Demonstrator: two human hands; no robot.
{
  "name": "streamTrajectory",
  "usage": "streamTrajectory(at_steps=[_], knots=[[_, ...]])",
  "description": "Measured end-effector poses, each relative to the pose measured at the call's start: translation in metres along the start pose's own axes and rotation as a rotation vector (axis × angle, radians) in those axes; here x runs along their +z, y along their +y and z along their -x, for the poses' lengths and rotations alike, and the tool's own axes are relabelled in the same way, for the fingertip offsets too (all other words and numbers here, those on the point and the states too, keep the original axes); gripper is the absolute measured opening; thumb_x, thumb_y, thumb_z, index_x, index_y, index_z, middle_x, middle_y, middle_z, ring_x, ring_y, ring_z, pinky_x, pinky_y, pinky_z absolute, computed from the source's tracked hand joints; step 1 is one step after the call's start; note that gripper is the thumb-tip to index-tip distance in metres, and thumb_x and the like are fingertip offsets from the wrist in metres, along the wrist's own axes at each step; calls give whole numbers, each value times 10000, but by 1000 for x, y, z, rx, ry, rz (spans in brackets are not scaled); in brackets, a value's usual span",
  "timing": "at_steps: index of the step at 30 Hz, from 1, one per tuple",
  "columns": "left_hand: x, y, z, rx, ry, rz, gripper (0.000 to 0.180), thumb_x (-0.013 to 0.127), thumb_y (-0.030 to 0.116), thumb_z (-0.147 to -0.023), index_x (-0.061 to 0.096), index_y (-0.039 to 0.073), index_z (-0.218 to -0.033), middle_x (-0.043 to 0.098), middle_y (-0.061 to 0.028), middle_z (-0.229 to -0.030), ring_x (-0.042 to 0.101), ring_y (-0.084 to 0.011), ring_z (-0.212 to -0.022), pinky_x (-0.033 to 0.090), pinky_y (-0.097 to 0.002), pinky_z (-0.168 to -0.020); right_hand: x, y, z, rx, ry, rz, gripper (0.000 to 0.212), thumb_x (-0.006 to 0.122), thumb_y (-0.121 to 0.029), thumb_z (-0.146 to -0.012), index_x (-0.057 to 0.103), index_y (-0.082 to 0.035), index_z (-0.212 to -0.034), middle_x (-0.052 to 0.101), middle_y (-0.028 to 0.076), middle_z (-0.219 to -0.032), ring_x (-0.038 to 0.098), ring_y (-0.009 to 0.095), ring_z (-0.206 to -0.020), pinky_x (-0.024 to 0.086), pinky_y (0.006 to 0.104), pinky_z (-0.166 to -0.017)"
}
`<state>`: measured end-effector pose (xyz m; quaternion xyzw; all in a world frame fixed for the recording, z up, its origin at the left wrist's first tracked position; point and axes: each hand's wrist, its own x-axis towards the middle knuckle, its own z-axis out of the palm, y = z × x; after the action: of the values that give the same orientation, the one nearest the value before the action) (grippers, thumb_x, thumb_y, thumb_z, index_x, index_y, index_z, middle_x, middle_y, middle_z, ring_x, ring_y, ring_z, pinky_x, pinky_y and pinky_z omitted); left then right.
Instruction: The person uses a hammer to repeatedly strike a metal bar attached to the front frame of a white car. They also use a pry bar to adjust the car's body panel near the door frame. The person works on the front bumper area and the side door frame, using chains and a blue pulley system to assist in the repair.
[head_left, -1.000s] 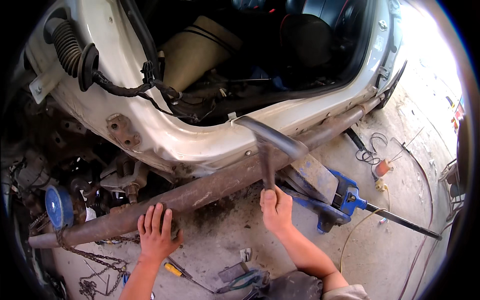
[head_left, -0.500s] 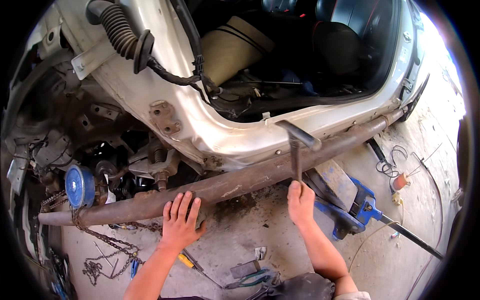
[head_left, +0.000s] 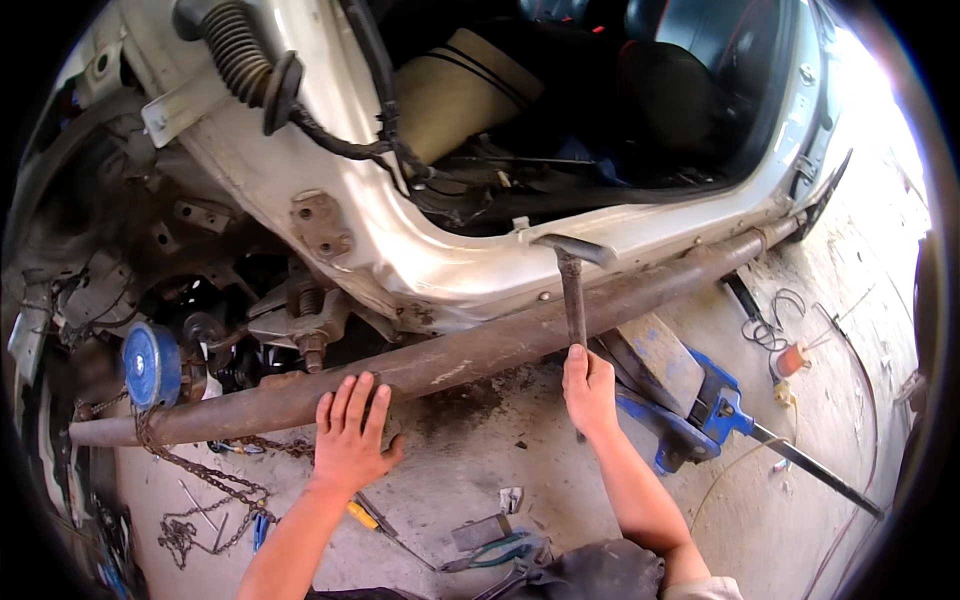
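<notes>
My right hand is closed round the handle of a hammer, whose metal head is up beside the white car sill. A long rusty steel pipe runs slantwise beneath the sill, from the far right to the near left. My left hand lies with its fingers spread and the tips resting on the pipe. Close to the pipe's left end is a blue round chain hoist, and a rusty chain hangs from the pipe there down to the floor.
A blue floor jack with a long handle stands under the pipe, right of my right hand; a metal block sits on it. A yellow-handled screwdriver, pliers and cables lie on the concrete. The car's doorway is open above.
The hammer has turned more upright, its head a little left of before. The whole scene has shifted slightly left in view. My left hand keeps its place on the pipe.
</notes>
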<state>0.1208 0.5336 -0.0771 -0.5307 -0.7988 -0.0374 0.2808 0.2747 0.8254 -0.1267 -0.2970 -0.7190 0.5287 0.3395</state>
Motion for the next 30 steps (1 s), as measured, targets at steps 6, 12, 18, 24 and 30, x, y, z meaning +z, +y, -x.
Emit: streamTrajectory(at_steps=[6,12,18,24,30], knots=[[-9,-3,4,-19,-33,-12,926,755,298,-619,313,52,-1394,303,-191,-1451,275,-370,-1345,214,-542,-1075,2,-21,19,-110,75,-177,413,485,-350,-965,502,-5,-739,423,35,-553,380,105,-551,367,300,-499],[-4,-5,5,-8,-47,-31,941,755,296,-621,295,39,-1400,289,-200,-1455,268,-377,-1348,211,-550,-1078,-4,-38,10,-68,72,-30,427,478,-362,-963,501,16,-766,409,87,-560,368,152,-542,381,325,-517],[-5,-1,2,-4,-37,-10,953,758,286,-618,281,36,-1404,284,-203,-1455,264,-395,-1345,206,-561,-1077,-6,-28,1,-4,33,38,458,477,-398,-959,518,18,-772,398,107,-561,383,139,-545,381,323,-514],[-8,1,1,-15,-67,-6,984,758,282,-618,242,40,-1420,257,-209,-1462,240,-405,-1350,190,-573,-1079,-7,-19,11,-73,81,-71,443,472,-375,-963,548,33,-807,439,145,-564,376,213,-535,400,348,-532],[-8,1,2,-39,-64,-16,922,742,292,-626,301,58,-1402,279,-197,-1460,275,-390,-1338,229,-575,-1062,-15,-26,6,-57,132,-130,458,466,-360,-969,548,52,-784,459,153,-562,382,197,-546,402,362,-546]])
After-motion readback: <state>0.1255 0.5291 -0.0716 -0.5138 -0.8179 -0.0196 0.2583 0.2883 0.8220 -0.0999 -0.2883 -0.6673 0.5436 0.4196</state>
